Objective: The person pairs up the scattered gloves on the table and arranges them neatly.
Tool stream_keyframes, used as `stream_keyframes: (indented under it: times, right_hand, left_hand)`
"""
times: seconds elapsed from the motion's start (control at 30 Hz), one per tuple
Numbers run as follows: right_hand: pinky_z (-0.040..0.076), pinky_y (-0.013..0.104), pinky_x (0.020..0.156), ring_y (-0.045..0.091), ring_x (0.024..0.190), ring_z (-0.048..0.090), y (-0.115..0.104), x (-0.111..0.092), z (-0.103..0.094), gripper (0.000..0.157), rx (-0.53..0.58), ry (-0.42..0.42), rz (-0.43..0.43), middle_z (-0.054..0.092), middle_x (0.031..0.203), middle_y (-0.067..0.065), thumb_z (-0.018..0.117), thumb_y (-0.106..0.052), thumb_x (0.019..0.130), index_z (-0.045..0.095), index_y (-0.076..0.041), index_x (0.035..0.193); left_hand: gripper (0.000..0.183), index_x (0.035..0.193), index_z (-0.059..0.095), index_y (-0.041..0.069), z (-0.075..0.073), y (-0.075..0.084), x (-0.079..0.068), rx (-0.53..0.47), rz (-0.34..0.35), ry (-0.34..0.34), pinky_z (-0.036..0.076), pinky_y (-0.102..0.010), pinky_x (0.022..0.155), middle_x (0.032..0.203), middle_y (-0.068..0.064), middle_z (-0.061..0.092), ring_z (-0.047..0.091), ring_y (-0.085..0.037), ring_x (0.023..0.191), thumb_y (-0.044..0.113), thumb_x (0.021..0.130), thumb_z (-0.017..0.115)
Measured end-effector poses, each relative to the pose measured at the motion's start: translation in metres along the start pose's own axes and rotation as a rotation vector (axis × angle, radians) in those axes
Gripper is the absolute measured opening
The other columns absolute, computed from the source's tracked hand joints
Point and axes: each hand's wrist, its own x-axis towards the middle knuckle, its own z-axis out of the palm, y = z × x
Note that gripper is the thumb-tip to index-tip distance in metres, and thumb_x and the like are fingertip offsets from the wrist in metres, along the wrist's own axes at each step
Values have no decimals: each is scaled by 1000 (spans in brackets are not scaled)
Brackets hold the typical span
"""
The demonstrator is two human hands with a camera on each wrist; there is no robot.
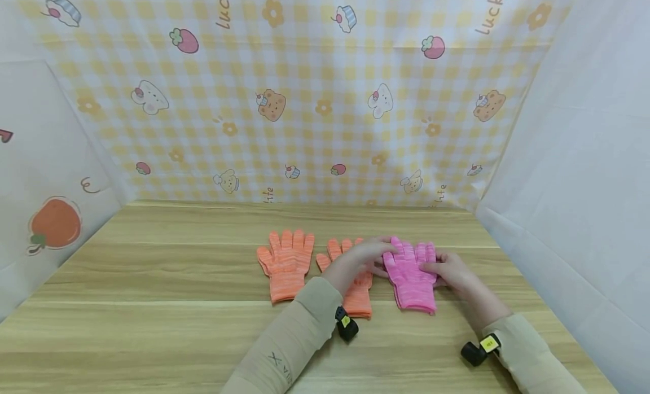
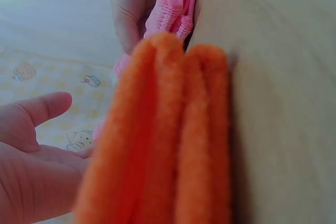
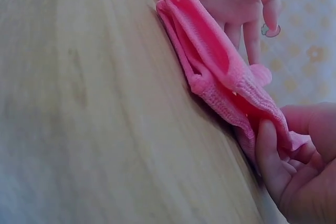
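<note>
A pair of pink knitted gloves [image 1: 413,284] lies stacked on the table, fingers pointing away. At its right edge my right hand [image 1: 454,271] pinches the glove. The right wrist view shows this right hand [image 3: 310,166] with the upper pink glove [image 3: 231,72] between thumb and fingers, its cuff gaping. My left hand [image 1: 361,255] is at the pink pair's left side, reaching over an orange pair [image 1: 359,301] and partly covering it. In the left wrist view the left hand [image 2: 37,166] has its thumb spread and grips nothing; orange cuffs [image 2: 157,129] fill the foreground.
Another orange pair of gloves [image 1: 289,264] lies flat to the left. The wooden table [image 1: 152,303] meets a checked cloth backdrop [image 1: 315,140] behind, with pale cloth walls at both sides. Each wrist carries a small black camera [image 1: 347,326].
</note>
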Motion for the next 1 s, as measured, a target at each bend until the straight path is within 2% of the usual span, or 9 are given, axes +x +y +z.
stream_keyframes:
  times: [0.17,0.37,0.47,0.6,0.67,0.73,0.83,0.9,1.0]
  right_hand:
    - [56,32,59,15,65,64,-3,-2,0,35,-68,34,11,64,80,7,60,-4,91,49,20,114]
    - [56,32,60,16,66,62,-8,-4,-6,52,-171,70,39,64,86,11,58,-7,92,38,24,129]
    - [56,30,60,14,64,62,-9,-4,-10,50,-178,68,50,64,81,8,56,-7,94,37,24,127]
    - [56,30,58,14,60,62,-10,-6,-14,43,-184,69,69,63,73,6,55,-8,95,42,23,122]
    - [56,30,57,14,59,62,-10,-7,-15,40,-191,64,75,63,72,6,55,-9,95,46,22,119]
    - [56,30,56,14,58,62,-10,-8,-15,36,-198,59,80,63,72,6,55,-9,95,49,21,115]
    - [55,29,55,14,58,62,-10,-9,-15,31,-205,50,82,63,71,6,54,-6,95,52,20,111]
    - [55,29,55,14,57,62,-9,-8,-15,28,-212,51,82,62,71,6,53,-5,95,54,19,109]
    - [55,29,54,13,57,61,-7,-7,-16,24,-220,57,77,62,70,5,54,-4,95,55,17,105]
  left_hand:
    - [56,144,40,3,0,6,-5,75,30,45,52,-44,84,134,-20,48,53,-35,114,13,92,61]
    - [51,140,44,1,-7,11,-8,187,71,31,46,-45,94,133,-22,51,51,-35,119,19,95,59]
    - [46,137,48,-1,-11,13,-9,253,95,39,44,-46,96,131,-20,53,51,-35,120,18,96,57]
    - [38,128,55,-3,-13,14,-11,362,117,65,48,-43,91,123,-18,59,56,-32,114,18,97,56]
    - [32,121,59,-2,-14,14,-12,440,117,88,51,-39,85,113,-13,62,60,-27,106,19,97,56]
    - [22,97,62,-1,-14,14,-13,526,119,79,52,-33,74,89,-7,62,61,-20,84,21,97,56]
    - [35,66,49,9,-14,14,-14,630,127,56,44,-28,58,62,2,42,42,-13,57,22,98,55]
    - [45,57,37,13,-13,15,-15,681,143,30,37,-28,53,55,3,31,32,-13,50,22,98,54]
    - [45,57,38,14,-13,14,-16,727,152,37,37,-27,54,56,4,31,33,-10,50,23,97,56]
